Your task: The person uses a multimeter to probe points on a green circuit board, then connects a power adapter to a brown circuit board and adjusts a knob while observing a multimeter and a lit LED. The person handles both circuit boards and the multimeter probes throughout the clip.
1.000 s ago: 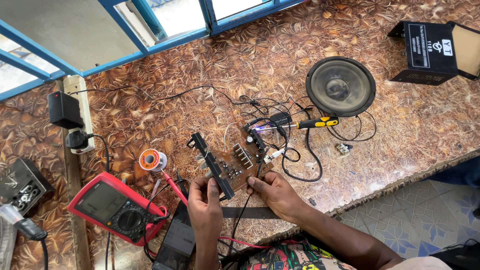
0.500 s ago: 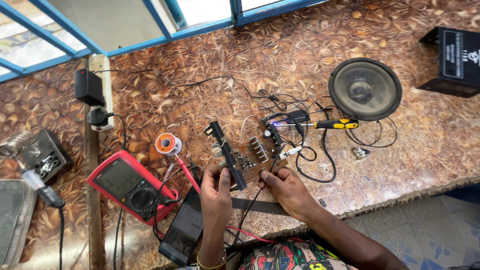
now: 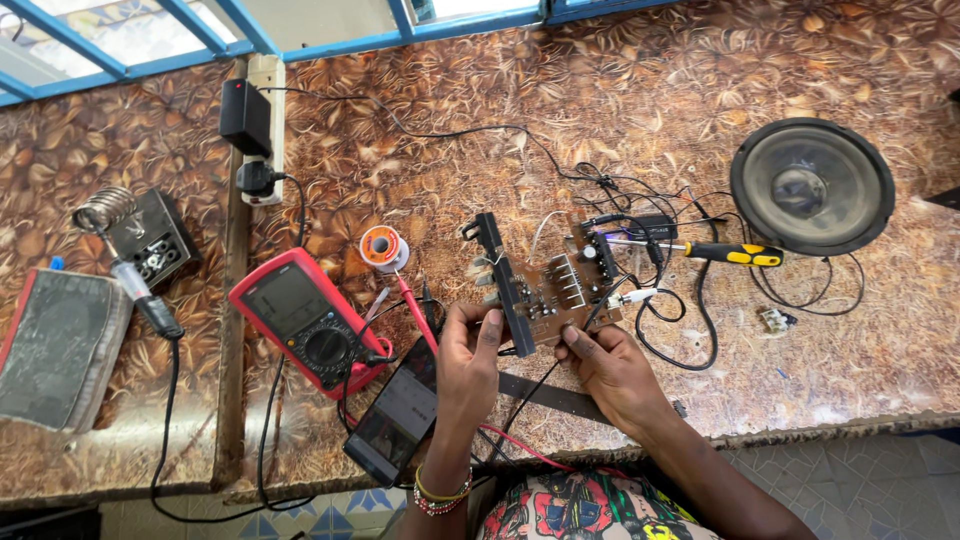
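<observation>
Your bench (image 3: 700, 90) has a glossy brown laminate with a leaf pattern. The circuit board (image 3: 552, 292) you hold looks like matt brown fibreboard with a black metal strip along one edge. The multimeter (image 3: 305, 318) wears a smooth red rubbery shell, the screwdriver (image 3: 700, 250) a shiny metal shaft and yellow-black plastic grip

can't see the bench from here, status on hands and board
Left hand and right hand both on circuit board, held just above table. Wires trail off the board; meter and phone close left.
</observation>
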